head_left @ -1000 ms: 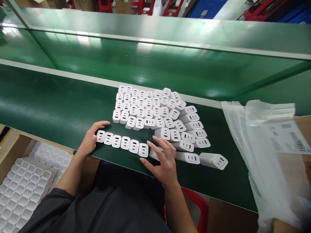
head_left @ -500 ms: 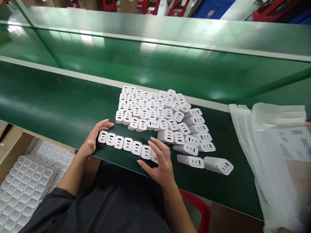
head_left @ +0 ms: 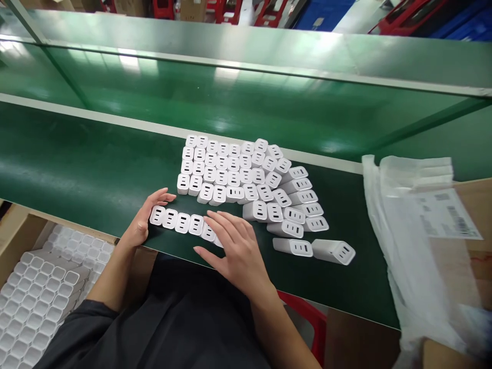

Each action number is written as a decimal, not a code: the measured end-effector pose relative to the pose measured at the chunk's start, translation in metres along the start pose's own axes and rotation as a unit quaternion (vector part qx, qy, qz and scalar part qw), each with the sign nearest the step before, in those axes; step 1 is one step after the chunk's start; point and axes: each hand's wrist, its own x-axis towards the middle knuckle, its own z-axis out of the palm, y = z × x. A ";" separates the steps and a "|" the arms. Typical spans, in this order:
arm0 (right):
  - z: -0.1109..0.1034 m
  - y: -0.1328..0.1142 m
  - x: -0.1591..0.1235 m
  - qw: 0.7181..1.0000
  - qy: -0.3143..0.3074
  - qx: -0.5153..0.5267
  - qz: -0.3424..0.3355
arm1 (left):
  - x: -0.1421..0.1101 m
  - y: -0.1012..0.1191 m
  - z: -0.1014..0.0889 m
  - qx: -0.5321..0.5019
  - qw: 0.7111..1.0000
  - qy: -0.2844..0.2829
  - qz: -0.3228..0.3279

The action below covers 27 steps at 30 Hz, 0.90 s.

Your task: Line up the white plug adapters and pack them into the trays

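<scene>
A short front row of white charger blocks (head_left: 182, 223) stands upright along the table's near edge, port ends facing up. At the row's left end is my left hand (head_left: 142, 220), its fingers apart and curved beside the end block. My right hand (head_left: 238, 251) is spread over the row's right end and hides the last blocks there; whether it touches them I cannot tell. Neither hand is closed round anything. Behind the row stands a larger packed group of the same chargers (head_left: 221, 169), upright at the left and leaning at the right.
Two chargers (head_left: 333, 251) lie tilted at the right of the green table (head_left: 96, 159). Clear plastic bags (head_left: 407, 246) and a cardboard box (head_left: 476, 215) are at the far right. A carton of white housings (head_left: 38, 302) sits lower left. A red stool (head_left: 319, 323) is below the table.
My right hand has moved left along the row and now covers more of its right end. My left hand stays by the left end. The camera view has shifted slightly.
</scene>
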 end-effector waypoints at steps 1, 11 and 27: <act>0.001 -0.003 0.005 1.000 -0.021 -0.008 -0.004 | 0.000 0.000 0.000 -0.003 1.000 0.007 0.000; 0.025 -0.001 0.012 0.997 -0.051 -0.050 0.005 | -0.018 0.023 -0.006 0.070 0.997 -0.024 -0.023; -0.022 0.011 -0.021 0.957 0.171 0.222 0.068 | -0.020 0.047 -0.026 0.088 0.991 0.101 0.009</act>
